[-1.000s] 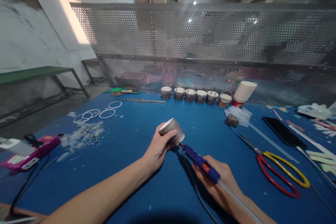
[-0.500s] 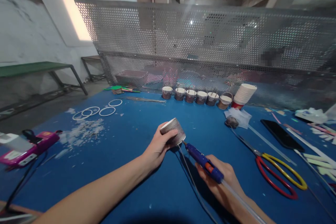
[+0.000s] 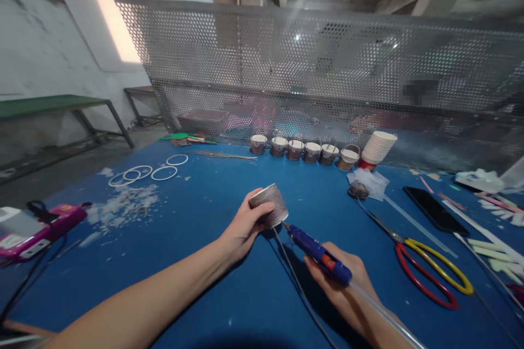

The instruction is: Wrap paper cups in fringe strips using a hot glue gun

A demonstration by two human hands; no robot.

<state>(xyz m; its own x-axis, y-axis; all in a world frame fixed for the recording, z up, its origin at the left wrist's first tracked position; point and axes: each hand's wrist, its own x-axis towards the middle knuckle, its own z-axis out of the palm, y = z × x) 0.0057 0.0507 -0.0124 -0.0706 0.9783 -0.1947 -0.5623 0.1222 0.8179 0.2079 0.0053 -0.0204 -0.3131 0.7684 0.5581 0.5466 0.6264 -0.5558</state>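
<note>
My left hand (image 3: 248,223) is wrapped around a small paper cup (image 3: 273,204) covered in grey-brown cord, tilted on its side above the table. From the cup's lower edge a thin grey cord (image 3: 292,270) runs down toward the front of the table. In my right hand (image 3: 341,278) is a blue glue gun (image 3: 313,248), a clear glue stick (image 3: 382,311) sticking out of its back. The gun's nozzle points at the cup's lower rim, at or very near it; I cannot tell whether they touch.
Several cord-wrapped cups (image 3: 312,151) line the back beside stacked paper cups (image 3: 379,148). Scissors (image 3: 429,272), a ball of cord (image 3: 358,191) and a black phone (image 3: 436,210) lie right. White rings (image 3: 164,173), scraps (image 3: 131,202) and a magenta power strip (image 3: 45,232) are left.
The cup has turned slightly in my left hand, and the cord's exit point has shifted left along its edge. The glue gun's tip has moved a little left and down. The whole view has shifted slightly.
</note>
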